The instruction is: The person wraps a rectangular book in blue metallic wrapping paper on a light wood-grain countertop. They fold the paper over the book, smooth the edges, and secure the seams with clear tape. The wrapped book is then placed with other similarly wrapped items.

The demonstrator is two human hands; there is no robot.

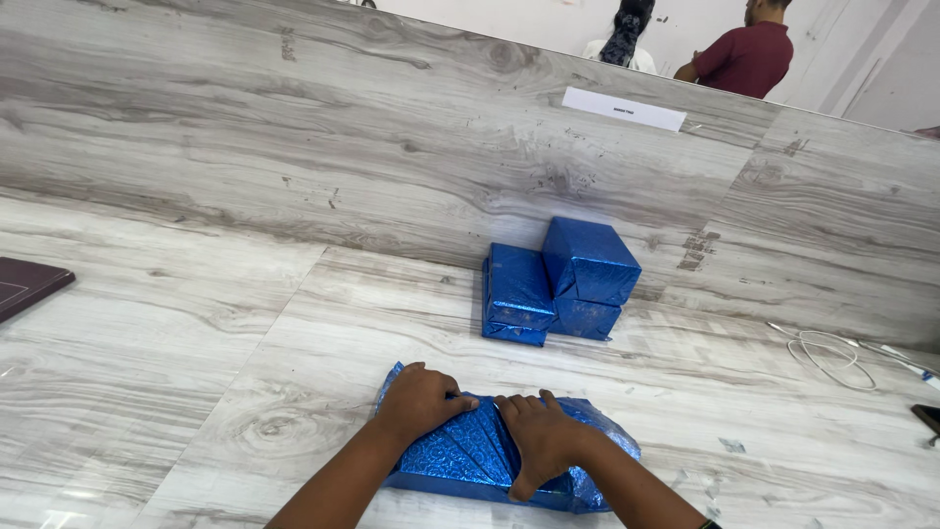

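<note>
The fingers (460, 400) of the left hand (419, 400) are lying close together and pressing flat on the shiny blue wrapping paper (460, 456), their tips pointing toward three o'clock. The fingers of the right hand (540, 441) are also held together, curling over a fanned fold in the same paper, with the thumb reaching down toward six o'clock. The two hands are nearly touching at the top of the parcel (597, 485), which is sitting at the near edge of the desk (245, 372), at six o'clock in the view.

Toward twelve o'clock from the hands, well apart from them, a stack of blue wrapped boxes (558, 279) is resting against the upright panel (294, 127); one box is perching tilted on top of the others. The desk and the panel are both showing pale grey wood grain with a glossy sheen and some scuffed patches. At three o'clock a coiled white cable (832, 355) is lying on the desk, and at nine o'clock a dark flat object (24, 284) is poking in from the edge. A white label (624, 109) is sitting on the top rim of the panel. Beyond it, at one o'clock, two people (744, 54) are standing by a white wall.
</note>
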